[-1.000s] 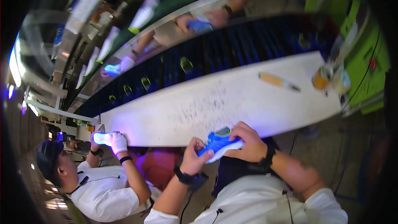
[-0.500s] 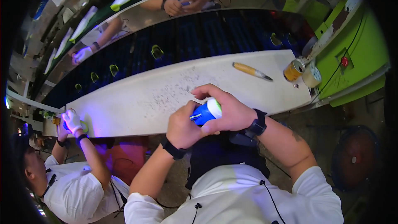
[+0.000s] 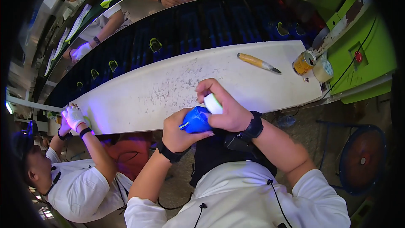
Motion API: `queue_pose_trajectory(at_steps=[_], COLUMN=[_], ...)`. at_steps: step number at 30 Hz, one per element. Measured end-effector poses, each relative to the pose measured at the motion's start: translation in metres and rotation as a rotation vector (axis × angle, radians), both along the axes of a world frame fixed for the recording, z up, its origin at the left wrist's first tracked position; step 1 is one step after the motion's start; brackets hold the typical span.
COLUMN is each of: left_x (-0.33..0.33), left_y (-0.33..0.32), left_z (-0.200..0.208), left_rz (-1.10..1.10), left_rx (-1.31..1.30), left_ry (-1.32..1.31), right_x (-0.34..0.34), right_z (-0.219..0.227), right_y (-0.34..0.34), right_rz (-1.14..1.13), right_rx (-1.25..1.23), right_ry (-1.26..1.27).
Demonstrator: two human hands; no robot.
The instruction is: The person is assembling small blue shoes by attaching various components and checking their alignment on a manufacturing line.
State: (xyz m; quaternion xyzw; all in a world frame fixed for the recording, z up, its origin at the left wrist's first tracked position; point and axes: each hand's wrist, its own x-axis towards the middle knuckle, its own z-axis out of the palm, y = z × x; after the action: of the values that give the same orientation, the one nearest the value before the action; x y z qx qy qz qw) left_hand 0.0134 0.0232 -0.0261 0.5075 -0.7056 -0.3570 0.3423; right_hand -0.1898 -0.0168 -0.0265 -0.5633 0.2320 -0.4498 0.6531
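Note:
Over the near edge of the white worktable [image 3: 126, 86], my left hand [image 3: 174, 127] is closed round a rounded blue piece [image 3: 195, 120] with a thin pale stripe. My right hand [image 3: 232, 112] grips a small white piece with a green edge [image 3: 213, 104] between thumb and curled fingers. The white piece is close against the right side of the blue one; I cannot tell whether they are joined. Fingers cover much of both, so their exact kind is unclear.
A wooden-handled brush [image 3: 258, 63], a yellow can [image 3: 303, 62] and a tape roll [image 3: 323, 68] are at the table's far right. Behind runs a dark conveyor [image 3: 185, 29] carrying lime-rimmed items. At left works another person [image 3: 80, 185] in white gloves. A round fan [image 3: 363, 160] stands at right.
The blue piece has turned and shifted left with my left hand, showing more of its surface. My right hand has tilted the white piece, and the view has shifted slightly.

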Motion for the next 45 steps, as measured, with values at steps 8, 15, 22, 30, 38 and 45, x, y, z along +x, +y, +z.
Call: queue_pose_trajectory(at_steps=[8, 15, 22, 30, 38, 45], left_x=[-0.047, -0.024, 0.020, 0.026, 0.034, 0.058], left_y=[-0.034, -0.026, 0.029, 0.023, 0.031, 0.037], left_z=[0.042, 0.000, -0.030, -0.054, -0.047, -0.053], left_rz=[-0.171, -0.140, -0.041, 0.136, 0.052, 0.320], left_rx=[-0.246, -0.228, -0.076, -0.145, 0.296, 0.194], left_ry=[-0.472, 0.039, 0.237, 0.224, 0.810, 0.696], right_x=[-0.031, -0.018, -0.011, -0.007, -0.046, -0.127], right_z=[0.009, -0.024, -0.071, -0.073, -0.053, 0.298], right_y=[-0.011, 0.030, 0.036, 0.022, 0.008, -0.186], right_rz=[0.001, -0.157, -0.198, -0.148, -0.023, -0.959], right_rx=[-0.085, -0.235, -0.496, -0.588, 0.041, -1.158], right_ry=[0.160, -0.074, 0.639, 0.612, 0.353, 0.402])
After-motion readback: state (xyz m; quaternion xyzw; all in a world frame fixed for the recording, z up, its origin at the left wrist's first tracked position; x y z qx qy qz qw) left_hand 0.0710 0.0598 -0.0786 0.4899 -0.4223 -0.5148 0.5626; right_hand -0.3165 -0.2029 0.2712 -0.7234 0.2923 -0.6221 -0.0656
